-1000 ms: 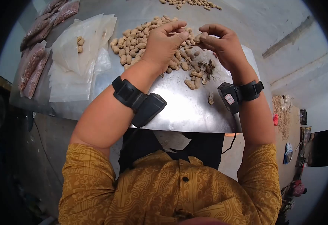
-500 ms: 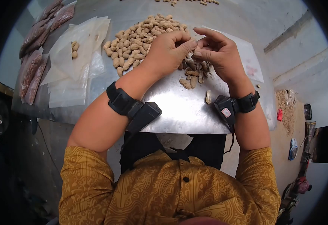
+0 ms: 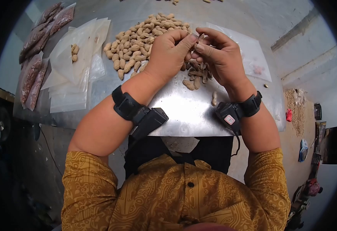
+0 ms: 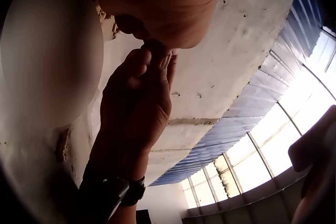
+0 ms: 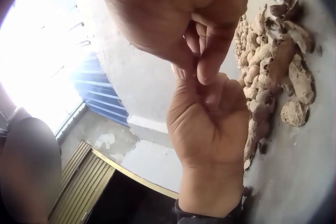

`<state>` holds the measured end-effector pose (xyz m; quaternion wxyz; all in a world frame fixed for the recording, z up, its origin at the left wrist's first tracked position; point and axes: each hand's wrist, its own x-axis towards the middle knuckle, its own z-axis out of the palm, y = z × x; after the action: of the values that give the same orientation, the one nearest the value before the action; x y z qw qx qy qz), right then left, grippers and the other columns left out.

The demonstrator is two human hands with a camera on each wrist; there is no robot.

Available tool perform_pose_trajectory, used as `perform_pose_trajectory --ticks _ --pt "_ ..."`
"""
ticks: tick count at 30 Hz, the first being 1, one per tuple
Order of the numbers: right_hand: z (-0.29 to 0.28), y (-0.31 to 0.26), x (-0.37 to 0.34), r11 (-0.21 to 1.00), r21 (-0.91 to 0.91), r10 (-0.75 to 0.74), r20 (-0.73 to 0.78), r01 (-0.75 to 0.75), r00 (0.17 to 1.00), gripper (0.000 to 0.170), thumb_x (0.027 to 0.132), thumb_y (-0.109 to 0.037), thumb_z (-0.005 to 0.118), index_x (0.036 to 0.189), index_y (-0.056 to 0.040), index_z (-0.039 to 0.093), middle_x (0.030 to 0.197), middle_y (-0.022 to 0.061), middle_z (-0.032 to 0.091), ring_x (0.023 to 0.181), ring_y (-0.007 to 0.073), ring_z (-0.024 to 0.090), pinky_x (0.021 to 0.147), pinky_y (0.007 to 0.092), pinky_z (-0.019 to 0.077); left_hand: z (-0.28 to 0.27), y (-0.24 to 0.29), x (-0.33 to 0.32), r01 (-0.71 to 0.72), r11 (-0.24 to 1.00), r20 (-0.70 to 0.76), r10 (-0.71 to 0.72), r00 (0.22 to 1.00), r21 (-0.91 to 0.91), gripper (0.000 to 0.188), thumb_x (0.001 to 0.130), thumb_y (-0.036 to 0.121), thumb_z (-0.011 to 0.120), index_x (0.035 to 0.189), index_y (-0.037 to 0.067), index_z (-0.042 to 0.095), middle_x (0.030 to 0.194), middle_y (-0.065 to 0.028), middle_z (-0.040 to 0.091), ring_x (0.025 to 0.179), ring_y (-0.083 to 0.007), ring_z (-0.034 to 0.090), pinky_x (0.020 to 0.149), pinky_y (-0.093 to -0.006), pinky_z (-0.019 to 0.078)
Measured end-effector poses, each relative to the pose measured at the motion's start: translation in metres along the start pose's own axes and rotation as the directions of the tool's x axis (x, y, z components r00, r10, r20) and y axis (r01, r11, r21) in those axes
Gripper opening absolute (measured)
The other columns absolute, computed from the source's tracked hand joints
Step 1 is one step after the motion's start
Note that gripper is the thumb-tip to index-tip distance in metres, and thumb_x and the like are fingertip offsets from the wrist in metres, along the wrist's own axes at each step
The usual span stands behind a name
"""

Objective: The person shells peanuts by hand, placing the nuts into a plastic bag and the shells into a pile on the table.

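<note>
Both hands meet above the steel table (image 3: 176,111). The left hand (image 3: 167,54) and right hand (image 3: 225,61) pinch a small brown peanut (image 3: 200,37) between thumbs and fingers, mostly covered by the fingertips. In the left wrist view the left hand (image 4: 163,8) is above the right hand (image 4: 137,103), fingertips touching. From the right wrist, the right hand (image 5: 178,14) presses its thumb and finger against those of the left hand (image 5: 210,129). Behind the left hand lies a heap of unshelled peanuts (image 3: 137,40). Darker, broken shells (image 3: 196,73) lie below the hands.
Clear plastic bags (image 3: 70,69) with a few peanuts on top lie at the left. Beyond them are filled bags of reddish kernels (image 3: 33,79). A translucent bag (image 3: 253,57) with some pinkish kernels is at the right, and a single peanut (image 3: 214,98) is near the front edge.
The hands, apart a second ago with a peanut in the right fingers, have come together at the fingertips. The view has shifted slightly, showing more of the bag at the right.
</note>
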<state>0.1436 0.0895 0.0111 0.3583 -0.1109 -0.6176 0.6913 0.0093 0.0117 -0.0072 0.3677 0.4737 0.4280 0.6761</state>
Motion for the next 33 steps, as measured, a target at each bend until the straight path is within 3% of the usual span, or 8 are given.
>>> perform_pose_trajectory --ticks 7,11,16,22,23,26,32,33 --pt "0.002 0.000 0.001 0.994 0.072 -0.080 -0.096 0.087 0.992 0.030 0.079 0.002 0.064 0.109 0.0012 0.059 0.085 0.0071 0.060 0.077 0.0134 0.062 0.065 0.0211 0.0538 -0.001 0.000 0.000 0.062 0.987 -0.035 -0.068 0.997 -0.146 0.021 0.092 0.022 0.053 0.091 0.002 0.060 0.073 -0.0011 0.060 0.064 -0.0053 0.054 0.058 -0.0180 0.0441" --pt "0.001 -0.003 0.001 0.966 -0.189 -0.192 -0.065 0.177 0.979 0.029 0.079 0.002 0.063 0.108 -0.0013 0.061 0.090 0.0064 0.062 0.081 0.0132 0.062 0.070 0.0218 0.0533 -0.001 -0.004 0.003 0.090 0.952 0.011 -0.091 0.996 -0.293 0.024 0.094 0.024 0.049 0.101 0.003 0.058 0.078 -0.0020 0.059 0.066 -0.0077 0.055 0.061 -0.0185 0.0478" --pt "-0.006 -0.003 0.004 0.631 -0.601 -0.453 0.227 0.490 0.862 0.036 0.075 0.008 0.061 0.107 -0.0085 0.063 0.093 0.0066 0.063 0.086 0.0156 0.063 0.072 0.0229 0.0540 -0.009 -0.001 0.006 0.295 0.807 0.098 -0.286 0.953 -0.512 0.025 0.094 0.017 0.041 0.106 -0.001 0.054 0.084 -0.0068 0.059 0.078 -0.0135 0.057 0.069 -0.0254 0.0501" --pt "-0.003 -0.010 0.002 0.415 -0.674 -0.416 0.457 0.611 0.786 0.046 0.070 0.016 0.056 0.106 -0.0108 0.064 0.099 0.0075 0.061 0.091 0.0189 0.063 0.075 0.0287 0.0564 -0.018 -0.007 0.009 0.397 0.656 0.215 -0.343 0.915 -0.643 0.026 0.091 0.015 0.038 0.103 -0.003 0.053 0.078 -0.0071 0.056 0.073 -0.0166 0.054 0.071 -0.0306 0.0501" --pt "-0.002 -0.011 0.001 0.436 -0.672 -0.415 0.439 0.598 0.797 0.045 0.070 0.015 0.057 0.107 -0.0105 0.064 0.097 0.0073 0.061 0.089 0.0180 0.063 0.074 0.0278 0.0558 -0.023 -0.014 0.010 0.414 0.627 0.277 -0.309 0.910 -0.660 0.027 0.092 0.016 0.037 0.102 -0.002 0.053 0.076 -0.0064 0.055 0.072 -0.0163 0.053 0.069 -0.0302 0.0497" --pt "-0.003 -0.013 0.001 0.510 -0.663 -0.402 0.379 0.547 0.834 0.040 0.072 0.010 0.058 0.107 -0.0094 0.064 0.091 0.0061 0.061 0.083 0.0146 0.061 0.072 0.0254 0.0533 -0.007 0.006 0.007 0.425 0.723 0.040 -0.484 0.874 -0.545 0.029 0.092 0.018 0.038 0.106 -0.002 0.054 0.071 -0.0027 0.051 0.061 -0.0119 0.047 0.056 -0.0249 0.0434" --pt "-0.020 -0.022 0.000 0.772 -0.592 -0.141 0.197 0.232 0.970 0.032 0.077 -0.008 0.063 0.109 -0.0056 0.062 0.078 0.0008 0.059 0.068 0.0080 0.052 0.063 0.0226 0.0451 -0.014 0.021 0.003 0.283 0.923 -0.135 -0.326 0.936 -0.261 0.033 0.094 0.018 0.038 0.118 0.000 0.051 0.060 0.0039 0.038 0.047 -0.0059 0.028 0.043 -0.0208 0.0252" --pt "-0.027 -0.022 0.003 0.722 -0.657 -0.076 0.236 0.217 0.969 0.028 0.079 -0.019 0.064 0.102 -0.0027 0.065 0.074 0.0028 0.060 0.064 0.0094 0.051 0.060 0.0234 0.0433 -0.020 0.020 0.005 0.237 0.932 -0.108 -0.275 0.956 -0.274 0.032 0.094 0.018 0.040 0.118 -0.001 0.050 0.057 0.0049 0.034 0.046 -0.0056 0.027 0.044 -0.0209 0.0255"
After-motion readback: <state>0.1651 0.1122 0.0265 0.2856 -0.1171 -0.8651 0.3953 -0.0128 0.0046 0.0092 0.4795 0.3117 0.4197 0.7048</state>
